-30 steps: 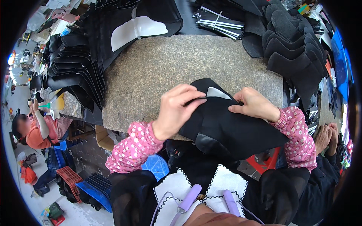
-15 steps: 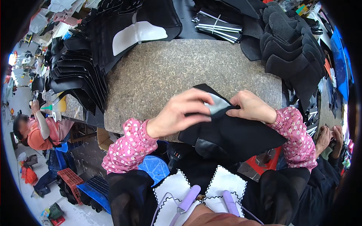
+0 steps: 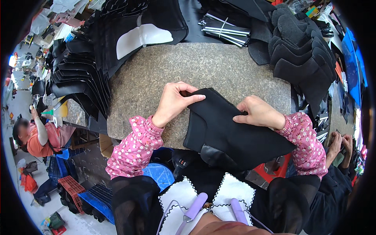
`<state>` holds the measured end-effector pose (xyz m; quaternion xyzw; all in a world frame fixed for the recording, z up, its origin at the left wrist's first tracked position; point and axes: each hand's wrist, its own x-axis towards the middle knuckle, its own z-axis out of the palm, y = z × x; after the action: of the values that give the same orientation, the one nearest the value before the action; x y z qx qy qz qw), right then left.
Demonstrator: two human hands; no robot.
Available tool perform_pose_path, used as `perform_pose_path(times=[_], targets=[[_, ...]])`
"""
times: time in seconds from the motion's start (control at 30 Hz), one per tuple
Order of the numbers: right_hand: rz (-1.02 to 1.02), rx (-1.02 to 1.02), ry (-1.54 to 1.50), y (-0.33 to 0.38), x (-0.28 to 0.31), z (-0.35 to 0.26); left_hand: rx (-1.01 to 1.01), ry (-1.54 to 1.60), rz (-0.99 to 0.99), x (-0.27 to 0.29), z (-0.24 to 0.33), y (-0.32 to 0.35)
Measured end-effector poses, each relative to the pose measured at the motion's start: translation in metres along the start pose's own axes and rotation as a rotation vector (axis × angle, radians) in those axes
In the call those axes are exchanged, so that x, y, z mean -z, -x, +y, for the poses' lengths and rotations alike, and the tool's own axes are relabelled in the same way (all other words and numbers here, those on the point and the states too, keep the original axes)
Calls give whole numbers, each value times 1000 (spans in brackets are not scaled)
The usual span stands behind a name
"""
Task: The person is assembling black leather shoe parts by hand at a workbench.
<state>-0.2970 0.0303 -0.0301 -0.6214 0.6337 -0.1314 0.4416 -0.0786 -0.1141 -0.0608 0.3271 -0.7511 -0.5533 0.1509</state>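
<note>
A black fabric piece [image 3: 235,131] lies across the near edge of the stone-topped table [image 3: 156,78], part of it hanging over. It appears to have more than one layer, and a shiny black patch [image 3: 216,154] shows at its lower left. My left hand [image 3: 176,101] pinches its upper left corner between thumb and fingers. On its upper right edge, my right hand [image 3: 259,112] grips with thumb on top and the fingers partly hidden behind the cloth.
Stacked black panels [image 3: 80,78] stand at the left, with a white shaped piece [image 3: 143,38] behind. Strips tied in a bundle [image 3: 225,29] lie at the back. Dark grey felt pieces [image 3: 297,51] pile up at the right. One person [image 3: 39,135] works at far left; another's hands [image 3: 340,145] show at right.
My left hand has moved up and left and now pinches the fabric's corner. The pale surface showing between my hands is covered by black cloth. My right hand stays nearly in place.
</note>
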Motion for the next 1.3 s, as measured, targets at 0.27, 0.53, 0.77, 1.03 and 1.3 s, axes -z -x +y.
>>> perform_pose_path(times=[0.27,0.53,0.77,1.03,1.3], targets=[[1,109,83,1,-1,5,84,136,-11,0,5,2],[80,194,-58,-19,-2,9,134,253,-5,-1,2,3],[137,337,-123,-31,-10,6,150,343,-6,-1,9,6],[87,215,-309,-34,-15,-4,132,327,-13,-10,20,14],[152,131,-676,-36,-23,-8,72,297,16,-14,32,17]])
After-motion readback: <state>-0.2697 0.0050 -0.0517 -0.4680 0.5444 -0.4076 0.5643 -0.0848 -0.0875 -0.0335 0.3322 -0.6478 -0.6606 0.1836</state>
